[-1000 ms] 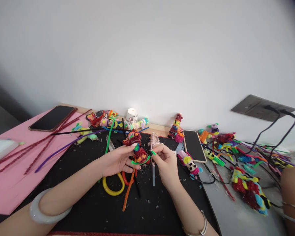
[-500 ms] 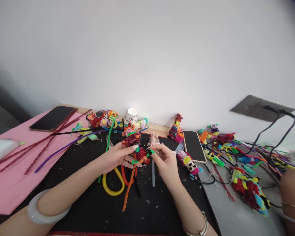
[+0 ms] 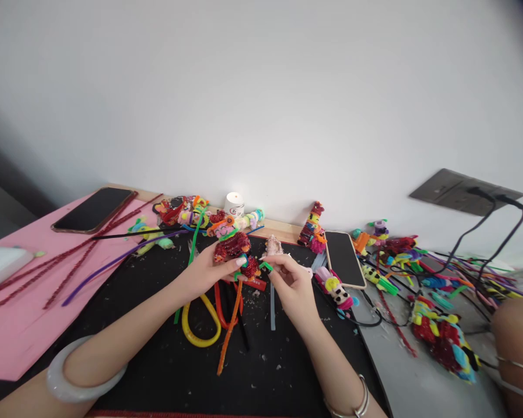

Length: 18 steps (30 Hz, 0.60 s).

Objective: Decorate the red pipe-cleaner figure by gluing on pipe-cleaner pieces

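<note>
My left hand is closed around a pipe-cleaner doll, mostly dark red with a pink face, a green collar and orange trim on its head. In my right hand a short bent piece of green pipe cleaner is pinched between thumb and forefinger, just right of the doll and apart from it. Beneath the hands lie scissors with yellow and orange-red handles, an orange pipe cleaner and a grey-blue strip on the black mat.
A paper cup and several pipe-cleaner figures line the wall. One phone lies on pink sheeting at left, another at right. More figures and cables clutter the right side, below a wall socket. Another person's arm shows far right.
My left hand has turned the doll, so its pink face and dark red body show more plainly and it leans left. My right hand stays nearly in place with the green piece.
</note>
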Each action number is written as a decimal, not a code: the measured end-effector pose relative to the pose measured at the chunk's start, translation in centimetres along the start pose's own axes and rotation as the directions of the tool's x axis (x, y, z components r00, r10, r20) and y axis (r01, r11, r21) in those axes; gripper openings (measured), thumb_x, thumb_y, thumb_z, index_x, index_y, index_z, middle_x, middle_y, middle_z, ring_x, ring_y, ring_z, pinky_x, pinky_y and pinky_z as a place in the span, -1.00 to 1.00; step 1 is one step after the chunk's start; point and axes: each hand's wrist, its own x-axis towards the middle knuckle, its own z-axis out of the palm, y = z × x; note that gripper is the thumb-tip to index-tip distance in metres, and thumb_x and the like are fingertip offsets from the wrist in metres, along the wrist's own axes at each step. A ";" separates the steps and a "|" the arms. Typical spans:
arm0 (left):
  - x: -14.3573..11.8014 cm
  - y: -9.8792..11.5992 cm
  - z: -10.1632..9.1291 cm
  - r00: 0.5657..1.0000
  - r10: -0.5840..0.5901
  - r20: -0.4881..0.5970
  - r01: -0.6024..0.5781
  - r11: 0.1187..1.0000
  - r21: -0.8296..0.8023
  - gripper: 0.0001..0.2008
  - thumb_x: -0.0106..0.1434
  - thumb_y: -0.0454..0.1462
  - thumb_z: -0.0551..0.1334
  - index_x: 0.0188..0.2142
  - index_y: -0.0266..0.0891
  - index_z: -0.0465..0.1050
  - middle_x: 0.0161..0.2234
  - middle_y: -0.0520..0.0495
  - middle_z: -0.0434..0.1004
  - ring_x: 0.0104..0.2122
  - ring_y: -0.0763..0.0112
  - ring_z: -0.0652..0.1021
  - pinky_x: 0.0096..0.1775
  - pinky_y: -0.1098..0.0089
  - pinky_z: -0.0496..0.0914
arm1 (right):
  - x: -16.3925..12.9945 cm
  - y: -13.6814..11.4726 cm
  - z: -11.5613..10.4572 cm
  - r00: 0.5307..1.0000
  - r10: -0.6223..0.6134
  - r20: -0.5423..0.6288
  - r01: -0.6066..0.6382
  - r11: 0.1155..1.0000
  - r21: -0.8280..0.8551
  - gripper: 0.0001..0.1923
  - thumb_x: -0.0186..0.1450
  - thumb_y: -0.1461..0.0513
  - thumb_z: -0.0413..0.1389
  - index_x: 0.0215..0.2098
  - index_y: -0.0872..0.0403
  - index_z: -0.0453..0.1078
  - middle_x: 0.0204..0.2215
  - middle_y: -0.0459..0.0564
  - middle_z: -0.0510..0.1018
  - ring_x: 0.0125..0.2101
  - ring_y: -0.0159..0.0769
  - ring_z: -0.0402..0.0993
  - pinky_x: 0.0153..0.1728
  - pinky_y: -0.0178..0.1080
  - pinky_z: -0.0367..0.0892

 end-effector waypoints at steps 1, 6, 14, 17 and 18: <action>0.0 -0.1 0.0 1.000 0.025 -0.011 -0.025 1.000 0.001 -0.47 0.02 -0.13 0.40 -0.04 -0.24 0.36 -0.18 -0.15 0.61 -0.26 0.09 0.62 -0.29 0.25 0.51 | 0.0 0.0 -0.1 1.000 0.012 0.008 -0.012 1.000 0.011 -0.75 0.17 0.35 0.04 -0.25 0.03 0.49 -0.30 -0.03 0.50 -0.29 -0.27 0.41 -0.29 -0.26 0.31; -0.2 -0.3 0.0 0.975 0.182 -0.125 -0.165 0.977 0.131 -0.60 0.03 -0.14 0.39 -0.17 -0.23 0.43 -0.14 -0.14 0.59 -0.04 0.03 0.51 0.01 0.16 0.38 | -0.1 0.1 -0.1 0.995 0.095 0.022 -0.096 0.989 0.113 -0.78 0.25 0.26 0.03 -0.17 0.03 0.44 -0.30 -0.05 0.50 -0.29 -0.28 0.42 -0.24 -0.24 0.32; -0.6 -0.2 0.0 0.956 0.290 0.047 -0.292 0.925 0.244 -0.66 -0.04 -0.37 0.38 -0.23 -0.11 0.49 -0.14 -0.03 0.57 0.05 0.08 0.45 0.16 0.23 0.25 | -0.1 0.6 0.3 0.995 0.056 -0.077 -0.053 0.998 0.037 -0.90 0.24 0.20 0.13 -0.31 0.06 0.42 -0.46 -0.08 0.49 -0.44 -0.33 0.40 -0.41 -0.30 0.29; -0.8 -0.2 0.0 0.943 0.315 0.108 -0.331 0.922 0.200 -0.65 0.00 -0.36 0.35 -0.16 -0.13 0.50 -0.06 -0.09 0.55 0.01 0.10 0.48 0.13 0.22 0.29 | -0.2 0.6 0.3 0.996 0.033 -0.087 -0.034 0.999 -0.010 -0.90 0.24 0.20 0.12 -0.32 0.06 0.44 -0.47 -0.07 0.50 -0.44 -0.31 0.40 -0.41 -0.29 0.29; -0.9 -0.2 -0.1 0.942 0.312 0.121 -0.331 0.924 0.193 -0.66 0.03 -0.35 0.34 -0.15 -0.14 0.51 -0.04 -0.11 0.54 0.02 0.10 0.48 0.13 0.21 0.30 | -0.2 0.7 0.2 0.995 0.026 -0.094 -0.029 0.999 -0.023 -0.90 0.24 0.21 0.12 -0.32 0.06 0.45 -0.46 -0.07 0.51 -0.44 -0.30 0.41 -0.41 -0.28 0.29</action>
